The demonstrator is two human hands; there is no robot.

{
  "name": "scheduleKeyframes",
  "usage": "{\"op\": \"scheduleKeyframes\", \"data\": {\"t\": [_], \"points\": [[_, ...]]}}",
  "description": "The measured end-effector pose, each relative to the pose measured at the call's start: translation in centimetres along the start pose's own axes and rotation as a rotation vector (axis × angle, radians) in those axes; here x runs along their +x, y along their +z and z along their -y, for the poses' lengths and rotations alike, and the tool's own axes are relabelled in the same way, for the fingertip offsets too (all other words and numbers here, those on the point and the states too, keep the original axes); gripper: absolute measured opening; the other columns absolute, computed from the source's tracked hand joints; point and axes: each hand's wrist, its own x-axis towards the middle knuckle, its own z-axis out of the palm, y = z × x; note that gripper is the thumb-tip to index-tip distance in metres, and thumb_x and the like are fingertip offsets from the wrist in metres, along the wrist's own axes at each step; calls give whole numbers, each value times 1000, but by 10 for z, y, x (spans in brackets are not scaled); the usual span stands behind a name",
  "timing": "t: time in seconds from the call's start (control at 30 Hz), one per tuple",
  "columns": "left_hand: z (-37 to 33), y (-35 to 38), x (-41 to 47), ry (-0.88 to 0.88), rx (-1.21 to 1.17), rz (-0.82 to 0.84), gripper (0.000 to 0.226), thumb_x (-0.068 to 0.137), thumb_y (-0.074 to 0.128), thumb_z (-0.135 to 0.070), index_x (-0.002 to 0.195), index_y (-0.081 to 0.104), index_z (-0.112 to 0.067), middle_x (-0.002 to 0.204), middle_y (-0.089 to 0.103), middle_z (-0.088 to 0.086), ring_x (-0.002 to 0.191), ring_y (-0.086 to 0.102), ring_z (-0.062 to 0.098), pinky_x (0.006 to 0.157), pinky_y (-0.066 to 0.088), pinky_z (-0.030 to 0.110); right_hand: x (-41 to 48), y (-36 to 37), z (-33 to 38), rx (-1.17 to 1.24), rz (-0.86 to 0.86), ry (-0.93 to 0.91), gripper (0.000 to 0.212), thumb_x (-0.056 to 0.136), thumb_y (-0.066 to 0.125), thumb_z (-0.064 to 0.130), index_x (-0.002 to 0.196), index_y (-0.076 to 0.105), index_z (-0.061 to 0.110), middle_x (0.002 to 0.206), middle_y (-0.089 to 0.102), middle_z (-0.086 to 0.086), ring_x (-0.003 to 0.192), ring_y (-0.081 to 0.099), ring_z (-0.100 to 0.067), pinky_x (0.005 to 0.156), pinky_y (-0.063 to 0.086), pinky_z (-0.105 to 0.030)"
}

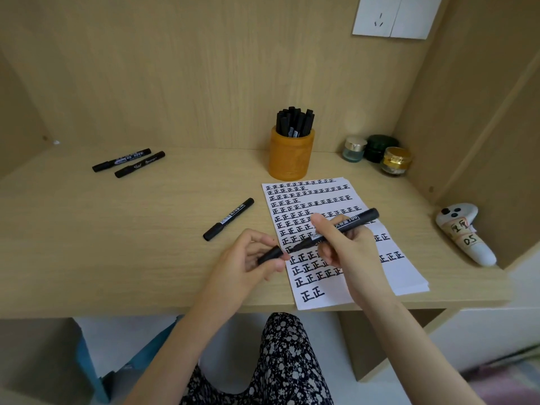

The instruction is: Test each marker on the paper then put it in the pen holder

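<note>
Gripping a black marker with a white printed label (350, 224) at mid frame, the right hand (349, 249) holds it tilted over the white paper sheet covered in black written characters (409, 276). The left hand (244, 260) pinches a black marker cap (270, 255) just beside the marker's lower end. The marker's tip is hard to make out, and both hands hide part of the writing. Above the sheet stands an orange cylindrical pen holder (290, 159) packed with upright black markers (295, 121), their number unclear. Another black capped marker (228, 219) lies left of the sheet, and a pair of black markers (121, 160) lies at upper left.
</note>
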Motion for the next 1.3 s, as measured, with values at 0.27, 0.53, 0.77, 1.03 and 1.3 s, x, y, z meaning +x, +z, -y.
{"op": "scheduleKeyframes", "data": {"t": [0.27, 0.53, 0.77, 1.03, 1.3], "points": [[-8, 2, -4, 47, -74, -37, 25, 75, 69, -17, 96, 57, -11, 97, 68, -20, 85, 70, 11, 75, 54, 18, 4, 10, -1, 74, -24, -20, 39, 90, 62, 9, 58, 40, 16, 43, 31, 7, 40, 23, -10, 40, 22, -20], [-13, 7, -5, 61, -68, -67, 15, 78, 69, -9, 91, 61, -12, 83, 72, -7, 73, 71, 11, 68, 53, 15, 0, 23, -8, -27, 41, -68, 36, 89, 63, 10, 60, 44, 12, 42, 32, 4, 37, 26, -10, 41, 25, -20], [-15, 12, -5, 81, -113, -180, 14, 74, 72, -5, 84, 67, -13, 76, 74, -5, 68, 71, 11, 64, 52, 12, 2, 33, -12, 37, -3, -60, 37, 89, 55, -2, 59, 38, 14, 46, 30, 3, 41, 26, -10, 41, 27, -20], [-17, 8, -1, 95, -109, -236, 14, 74, 73, -5, 87, 68, -9, 75, 73, 2, 68, 70, 12, 64, 52, 13, 8, 38, -11, 52, 52, -24, 33, 91, 58, 7, 63, 42, 9, 49, 28, -2, 42, 22, -12, 41, 21, -20], [-26, -8, 13, 108, 112, -347, 16, 79, 68, -21, 95, 67, -24, 78, 69, -8, 69, 66, 3, 65, 55, 18, 26, 18, -5, -81, -116, 130, 45, 87, 54, 55, 90, 63, 11, 50, 39, 5, 44, 33, -10, 47, 30, -21]]}}
